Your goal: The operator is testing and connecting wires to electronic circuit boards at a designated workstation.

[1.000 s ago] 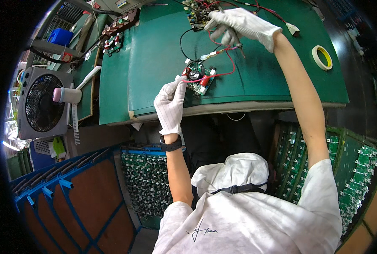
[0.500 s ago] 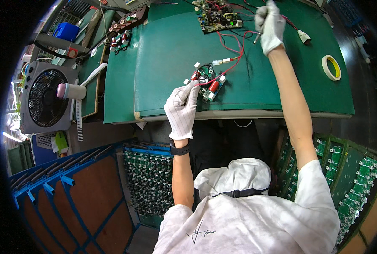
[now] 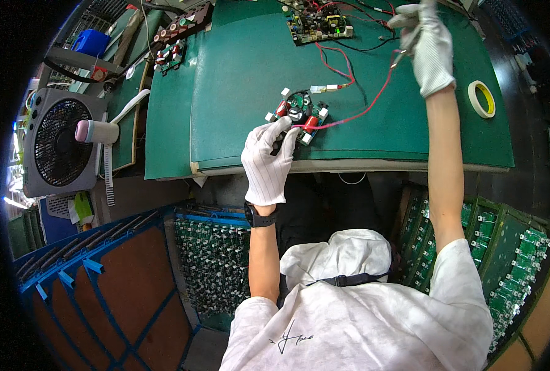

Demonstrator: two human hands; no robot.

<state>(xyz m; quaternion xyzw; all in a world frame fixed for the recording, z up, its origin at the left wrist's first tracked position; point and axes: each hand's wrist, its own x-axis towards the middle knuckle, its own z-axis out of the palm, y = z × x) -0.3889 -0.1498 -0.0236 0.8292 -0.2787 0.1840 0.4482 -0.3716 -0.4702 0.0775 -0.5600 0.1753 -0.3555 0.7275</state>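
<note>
Round circuit board (image 3: pixel 298 113): lies flat on the green mat (image 3: pixel 238 74) near the front edge of the tabletop; small white connectors and red parts ring its rim.
Left hand (image 3: pixel 267 162): white striped glove, black wristband; grip rests on the near edge of the round circuit board, fingertips touching it; cannot tell whether it pinches the board or only steadies it.
Red wire (image 3: pixel 374 102): runs from the round circuit board up and to the right, to the right hand.
White plug (image 3: pixel 324 88): lies on the mat just beyond the board, on a second red lead.
Right hand (image 3: pixel 427 46): gloved, arm stretched far over the tabletop; grip clenched on the upper end of the red wire.
Tape roll (image 3: pixel 481 99): yellow-white ring, flat on the mat, right of the raised arm.
Rectangular board (image 3: pixel 319 23): far end of the mat, wires trailing from it.
Fan (image 3: pixel 55 142): grey, left of the tabletop.
</note>
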